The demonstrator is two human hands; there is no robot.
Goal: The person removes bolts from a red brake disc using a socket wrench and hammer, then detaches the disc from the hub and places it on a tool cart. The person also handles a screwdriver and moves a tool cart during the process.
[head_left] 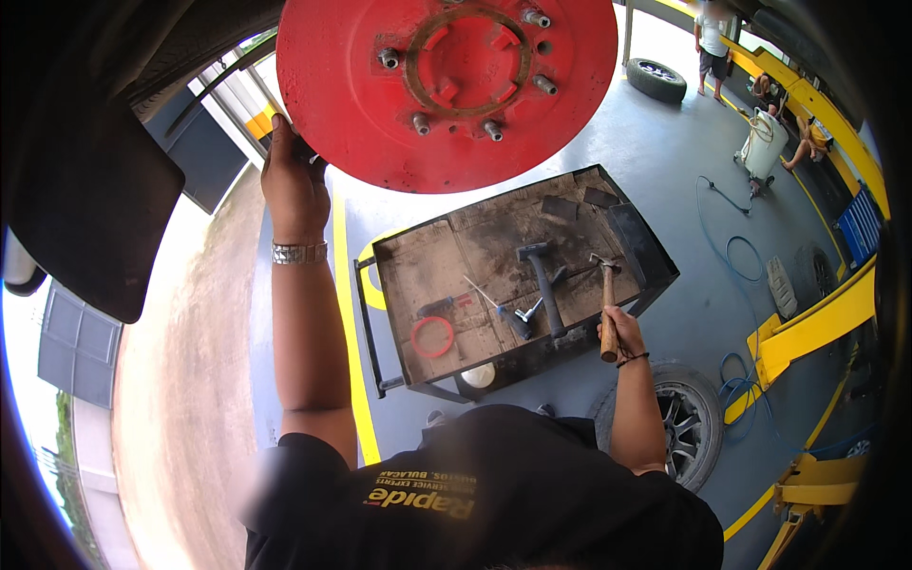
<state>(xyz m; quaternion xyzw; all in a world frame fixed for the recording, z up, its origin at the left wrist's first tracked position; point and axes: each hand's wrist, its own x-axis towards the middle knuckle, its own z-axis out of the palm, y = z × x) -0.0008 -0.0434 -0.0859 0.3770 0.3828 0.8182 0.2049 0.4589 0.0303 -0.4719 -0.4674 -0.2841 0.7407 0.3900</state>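
A red brake drum (351, 123) with several wheel studs around its hub fills the top of the head view. My left hand (296, 195) is raised at its left edge, thumb up. The fingers look closed on the drum's edge, though their tips are partly hidden. Lower right, my right hand (623, 334) is wrapped round the wooden handle of a hammer (609, 299). The hammer's metal head reaches over the right side of a tool cart (404, 266). A black-headed mallet (543, 290) lies on the cart, left of the hammer.
On the cardboard-lined cart top lie screwdrivers (508, 318), a red ring (432, 337) and dark flat pads (560, 207). A wheel (679, 427) stands near my right elbow. Yellow lift arms (817, 313) and an air hose (741, 256) are at right. People (712, 43) are farther back.
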